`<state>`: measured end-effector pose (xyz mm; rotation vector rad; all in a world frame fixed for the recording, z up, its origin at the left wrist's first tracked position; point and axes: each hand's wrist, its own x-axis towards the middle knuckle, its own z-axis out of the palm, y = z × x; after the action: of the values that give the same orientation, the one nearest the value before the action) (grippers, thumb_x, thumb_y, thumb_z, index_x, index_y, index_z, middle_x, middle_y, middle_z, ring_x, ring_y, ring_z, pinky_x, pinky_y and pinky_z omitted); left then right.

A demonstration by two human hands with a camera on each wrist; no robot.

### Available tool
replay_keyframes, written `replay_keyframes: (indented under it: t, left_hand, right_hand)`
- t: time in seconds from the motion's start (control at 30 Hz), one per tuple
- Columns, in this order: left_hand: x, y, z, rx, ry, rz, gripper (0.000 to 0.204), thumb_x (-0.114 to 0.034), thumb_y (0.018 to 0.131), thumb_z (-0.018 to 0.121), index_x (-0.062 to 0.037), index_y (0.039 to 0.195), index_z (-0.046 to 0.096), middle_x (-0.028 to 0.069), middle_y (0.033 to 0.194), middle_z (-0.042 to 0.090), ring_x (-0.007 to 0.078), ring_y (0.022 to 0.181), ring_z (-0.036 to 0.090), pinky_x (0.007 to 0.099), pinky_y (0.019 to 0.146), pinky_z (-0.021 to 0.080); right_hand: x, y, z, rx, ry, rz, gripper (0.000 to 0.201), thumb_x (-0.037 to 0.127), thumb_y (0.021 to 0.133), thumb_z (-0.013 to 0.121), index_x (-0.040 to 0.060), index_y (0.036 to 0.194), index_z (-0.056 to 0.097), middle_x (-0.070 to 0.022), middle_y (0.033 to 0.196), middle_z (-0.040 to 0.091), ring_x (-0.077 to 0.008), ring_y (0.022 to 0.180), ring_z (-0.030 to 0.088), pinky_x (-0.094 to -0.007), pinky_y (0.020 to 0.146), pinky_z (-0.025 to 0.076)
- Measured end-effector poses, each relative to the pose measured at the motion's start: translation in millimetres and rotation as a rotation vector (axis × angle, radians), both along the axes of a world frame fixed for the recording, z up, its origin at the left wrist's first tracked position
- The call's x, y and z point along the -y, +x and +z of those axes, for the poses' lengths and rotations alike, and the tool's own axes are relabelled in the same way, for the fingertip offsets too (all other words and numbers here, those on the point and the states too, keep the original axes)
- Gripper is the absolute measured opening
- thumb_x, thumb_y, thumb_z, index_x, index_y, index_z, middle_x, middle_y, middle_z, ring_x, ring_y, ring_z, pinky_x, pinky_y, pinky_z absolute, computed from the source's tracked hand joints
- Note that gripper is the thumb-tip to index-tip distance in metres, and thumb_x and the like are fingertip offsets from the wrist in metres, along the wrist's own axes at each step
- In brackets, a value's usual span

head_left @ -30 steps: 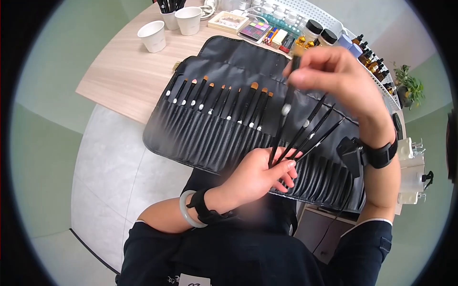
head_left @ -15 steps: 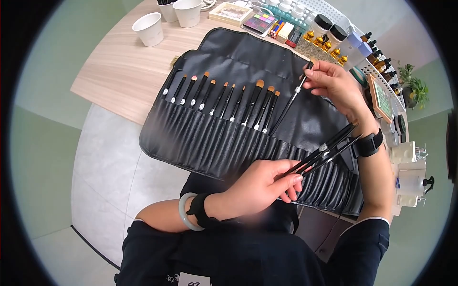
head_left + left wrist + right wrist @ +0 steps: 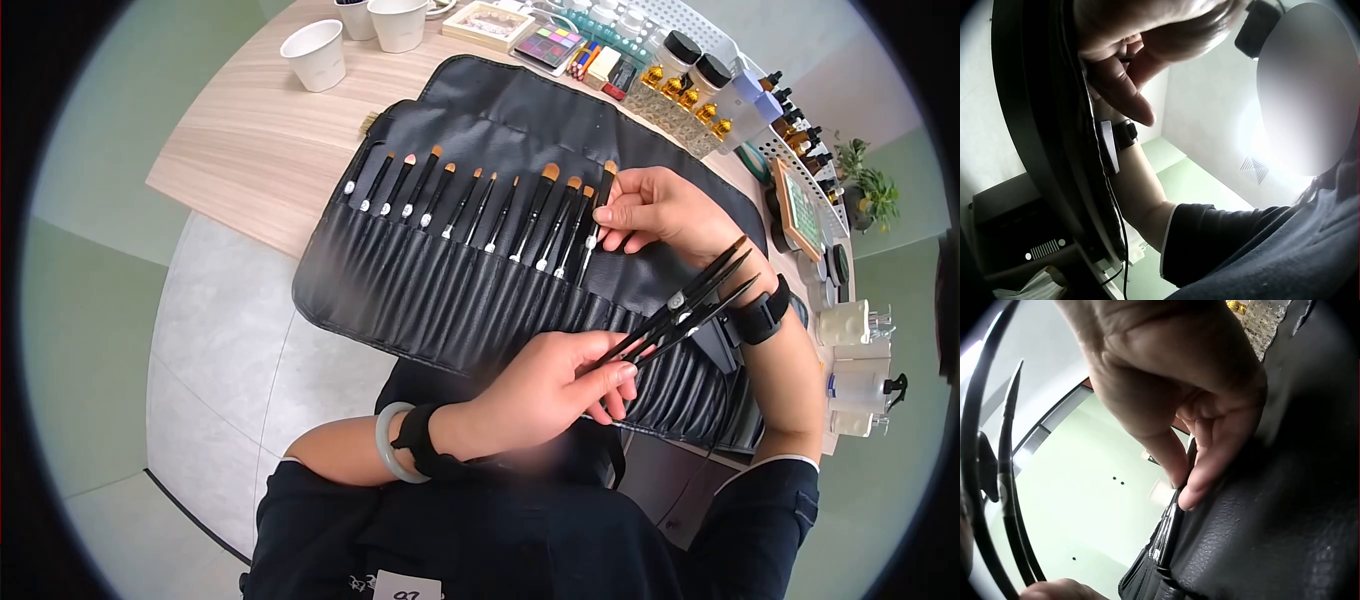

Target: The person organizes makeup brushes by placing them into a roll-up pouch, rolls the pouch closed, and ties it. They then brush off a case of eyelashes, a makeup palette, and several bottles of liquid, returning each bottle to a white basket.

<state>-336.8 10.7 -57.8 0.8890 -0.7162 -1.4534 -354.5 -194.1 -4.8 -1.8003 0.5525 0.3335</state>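
Observation:
A black brush roll [image 3: 480, 110] lies unrolled, with several brown-tipped brushes upright in its left slots. The right hand [image 3: 665, 215] pinches one brush [image 3: 596, 215] by its upper part; its lower end is in a slot at the right end of that row. In the right wrist view, thumb and fingers of the right hand [image 3: 1179, 394] press together on the brush. The left hand [image 3: 545, 390] grips several thin dark brushes [image 3: 690, 305] near their lower ends, fanned toward the right wrist. The left wrist view shows the left hand [image 3: 1147, 37] from below, its brushes mostly hidden.
White paper cups [image 3: 314, 56] stand at the back left. A colour palette [image 3: 548, 46], pencils, gold-topped bottles [image 3: 688, 97] and lidded jars line the back edge. At the right are a framed green item [image 3: 795, 207], a plant [image 3: 868, 188] and pump bottles [image 3: 862, 386].
The right hand has moved left and down, bringing its brush from over the roll into line with the row. The left hand's brushes have swung toward the right wrist.

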Motion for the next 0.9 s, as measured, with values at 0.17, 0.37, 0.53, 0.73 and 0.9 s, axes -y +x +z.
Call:
replay_keyframes:
  t: [0.17, 0.37, 0.53, 0.73, 0.9]
  left_hand:
    - [4.3, -2.8, 9.5, 0.002, 0.020, -0.011, 0.028, -0.012, 0.090, 0.045, 0.0023, 0.114, 0.048, 0.0042, 0.080, 0.056, 0.0094, 0.070, 0.057, 0.0219, 0.061, 0.050]
    - [-9.7, -15.7, 7.4, 0.231, -0.177, -0.042, 0.031, -0.005, 0.088, 0.046, 0.0010, 0.118, 0.046, 0.0079, 0.086, 0.059, 0.0122, 0.072, 0.060, 0.0229, 0.058, 0.050]
    - [-13.1, -21.8, -3.9, 0.301, -0.232, -0.183, 0.034, 0.000, 0.086, 0.045, -0.0001, 0.120, 0.046, 0.0101, 0.088, 0.060, 0.0139, 0.073, 0.061, 0.0232, 0.059, 0.051]
    - [-12.6, -26.5, -7.4, 0.294, -0.312, -0.092, 0.034, 0.002, 0.085, 0.042, 0.0016, 0.118, 0.045, 0.0093, 0.082, 0.059, 0.0139, 0.066, 0.060, 0.0249, 0.063, 0.049]
    - [-16.7, -22.8, -4.6, 0.365, -0.289, -0.242, 0.034, 0.002, 0.085, 0.044, 0.0017, 0.119, 0.045, 0.0106, 0.084, 0.061, 0.0163, 0.072, 0.063, 0.0260, 0.068, 0.049]
  right_hand:
    - [3.1, -0.4, -10.8, -0.059, 0.057, 0.010, 0.019, 0.021, 0.079, 0.064, 0.0044, 0.077, 0.056, -0.0049, 0.074, 0.064, -0.0077, 0.067, 0.061, -0.0148, 0.055, 0.045]
    - [3.9, 0.5, -10.7, -0.031, 0.095, -0.043, 0.015, 0.016, 0.079, 0.063, 0.0059, 0.073, 0.054, -0.0012, 0.071, 0.060, -0.0064, 0.067, 0.060, -0.0152, 0.059, 0.047]
    - [8.9, -1.7, -13.8, -0.052, 0.095, -0.020, 0.015, 0.017, 0.076, 0.067, 0.0063, 0.070, 0.058, 0.0002, 0.067, 0.059, -0.0031, 0.055, 0.054, -0.0130, 0.052, 0.045]
    - [-3.2, -4.9, -8.6, -0.139, 0.138, -0.002, 0.018, 0.018, 0.073, 0.069, 0.0024, 0.073, 0.061, -0.0039, 0.068, 0.062, -0.0069, 0.058, 0.060, -0.0147, 0.050, 0.048]
    - [-6.4, -4.7, -9.9, -0.166, 0.120, 0.014, 0.019, 0.019, 0.074, 0.069, 0.0042, 0.072, 0.058, -0.0048, 0.068, 0.063, -0.0082, 0.058, 0.060, -0.0150, 0.050, 0.047]
